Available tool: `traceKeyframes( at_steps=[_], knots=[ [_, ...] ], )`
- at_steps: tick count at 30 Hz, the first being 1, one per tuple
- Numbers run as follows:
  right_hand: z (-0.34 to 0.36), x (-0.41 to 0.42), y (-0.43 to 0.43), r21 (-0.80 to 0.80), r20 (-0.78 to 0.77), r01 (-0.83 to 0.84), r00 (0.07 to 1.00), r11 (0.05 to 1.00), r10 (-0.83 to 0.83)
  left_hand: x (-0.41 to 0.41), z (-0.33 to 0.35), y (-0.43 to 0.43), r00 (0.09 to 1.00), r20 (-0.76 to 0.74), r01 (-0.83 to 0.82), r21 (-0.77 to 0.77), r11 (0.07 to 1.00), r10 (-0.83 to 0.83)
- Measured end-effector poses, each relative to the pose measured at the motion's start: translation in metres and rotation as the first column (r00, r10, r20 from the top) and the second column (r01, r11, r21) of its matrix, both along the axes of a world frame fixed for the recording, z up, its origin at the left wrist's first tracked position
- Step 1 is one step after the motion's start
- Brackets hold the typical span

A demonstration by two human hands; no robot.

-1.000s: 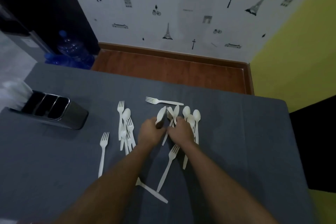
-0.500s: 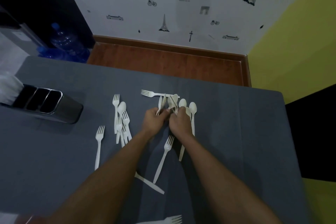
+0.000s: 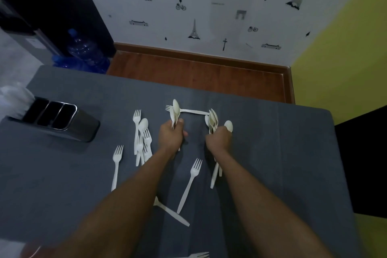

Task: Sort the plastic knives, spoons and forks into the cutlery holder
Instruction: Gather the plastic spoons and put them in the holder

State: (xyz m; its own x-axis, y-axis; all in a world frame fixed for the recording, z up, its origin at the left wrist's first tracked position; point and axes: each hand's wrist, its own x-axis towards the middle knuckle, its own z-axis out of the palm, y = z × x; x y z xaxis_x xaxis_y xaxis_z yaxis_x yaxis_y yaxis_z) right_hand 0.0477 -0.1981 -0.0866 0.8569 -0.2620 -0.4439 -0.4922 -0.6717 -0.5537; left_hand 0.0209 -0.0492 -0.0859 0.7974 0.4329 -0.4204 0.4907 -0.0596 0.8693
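Head view: both hands fisted around bunches of white plastic spoons above the grey table.

Left hand (image 3: 171, 134) is closed on a small bunch of spoons (image 3: 175, 111), bowls pointing up and away. Right hand (image 3: 219, 140) is clenched on a larger bunch (image 3: 213, 120), handles sticking out below the fist; the two hands are apart. A fork (image 3: 189, 111) lies flat on the table (image 3: 282, 153) behind the two bunches. Loose pile of forks and a spoon (image 3: 142, 138) sits left of the left hand, single fork (image 3: 116, 163) further left, another fork (image 3: 191, 182) between the forearms, one more piece (image 3: 171, 212) crossing under its handle. Cutlery holder (image 3: 60, 119), metal, three dark compartments, stands at the table's left, well apart from both hands; contents not readable.
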Motion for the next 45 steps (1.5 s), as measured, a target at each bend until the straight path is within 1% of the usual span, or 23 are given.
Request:
traceKeyframes(
  at_steps=[5, 7, 8, 10, 12, 14, 16, 18, 23, 27, 30, 35, 38, 41, 43, 45],
  knots=[
    [0.012, 0.001, 0.0, 0.224, 0.061, 0.074, 0.994, 0.972, -0.09, -0.009, 0.005, 0.006, 0.997, -0.01, -0.074, 0.062, 0.995, 0.075],
    [0.013, 0.004, -0.005, 0.276, 0.083, 0.127, 0.984, 0.953, -0.156, -0.016, 0.004, 0.015, 0.996, -0.008, -0.085, 0.013, 0.996, 0.085],
    [0.011, 0.005, -0.01, 0.283, 0.092, 0.152, 0.979, 0.947, -0.184, -0.02, 0.005, 0.021, 0.996, 0.001, -0.087, 0.016, 0.996, 0.087],
    [0.009, 0.004, -0.025, 0.27, 0.092, 0.189, 0.971, 0.944, -0.22, -0.03, 0.004, 0.034, 0.997, 0.006, -0.078, 0.097, 0.992, 0.078],
    [0.005, 0.0, -0.041, 0.2, 0.082, 0.193, 0.974, 0.961, -0.213, -0.041, 0.005, 0.047, 0.997, -0.011, -0.079, 0.178, 0.981, 0.082],
    [0.001, -0.002, -0.054, 0.143, 0.061, 0.201, 0.975, 0.969, -0.212, -0.05, 0.005, 0.059, 0.993, -0.015, -0.108, 0.227, 0.968, 0.115],
    [-0.009, -0.005, -0.062, 0.183, 0.015, 0.208, 0.977, 0.961, -0.214, -0.06, 0.005, 0.071, 0.992, -0.018, -0.112, 0.272, 0.956, 0.122],
    [-0.015, -0.009, -0.065, 0.184, -0.017, 0.18, 0.984, 0.966, -0.18, -0.068, 0.004, 0.079, 0.989, -0.045, -0.119, 0.307, 0.944, 0.139],
    [-0.007, -0.014, -0.058, 0.165, 0.022, 0.175, 0.983, 0.971, -0.181, -0.069, -0.004, 0.099, 0.976, -0.112, -0.135, 0.366, 0.921, 0.187],
    [-0.004, -0.008, -0.054, 0.104, 0.017, 0.133, 0.991, 0.986, -0.135, -0.063, 0.0, 0.108, 0.977, -0.134, -0.105, 0.386, 0.917, 0.168],
    [-0.004, -0.008, -0.055, 0.07, 0.033, 0.107, 0.993, 0.992, -0.109, -0.056, 0.001, 0.113, 0.981, -0.153, -0.045, 0.407, 0.912, 0.116],
    [-0.008, -0.018, -0.067, 0.121, 0.068, 0.075, 0.994, 0.99, -0.084, -0.044, 0.009, 0.119, 0.983, -0.172, 0.014, 0.41, 0.912, 0.062],
    [-0.008, -0.033, -0.073, 0.149, 0.08, 0.069, 0.993, 0.986, -0.082, -0.039, 0.008, 0.12, 0.973, -0.229, 0.087, 0.424, 0.901, 0.014],
    [0.0, -0.052, -0.076, 0.244, 0.084, 0.136, 0.983, 0.96, -0.16, -0.033, 0.003, 0.116, 0.972, -0.234, 0.09, 0.412, 0.907, 0.009],
    [0.003, -0.062, -0.071, 0.341, 0.016, 0.202, 0.975, 0.918, -0.22, -0.031, 0.001, 0.119, 0.979, -0.198, 0.047, 0.417, 0.907, 0.04],
    [0.001, -0.069, -0.07, 0.371, -0.024, 0.246, 0.967, 0.895, -0.255, -0.025, -0.006, 0.121, 0.979, -0.191, 0.024, 0.441, 0.897, 0.068]
  ],
)
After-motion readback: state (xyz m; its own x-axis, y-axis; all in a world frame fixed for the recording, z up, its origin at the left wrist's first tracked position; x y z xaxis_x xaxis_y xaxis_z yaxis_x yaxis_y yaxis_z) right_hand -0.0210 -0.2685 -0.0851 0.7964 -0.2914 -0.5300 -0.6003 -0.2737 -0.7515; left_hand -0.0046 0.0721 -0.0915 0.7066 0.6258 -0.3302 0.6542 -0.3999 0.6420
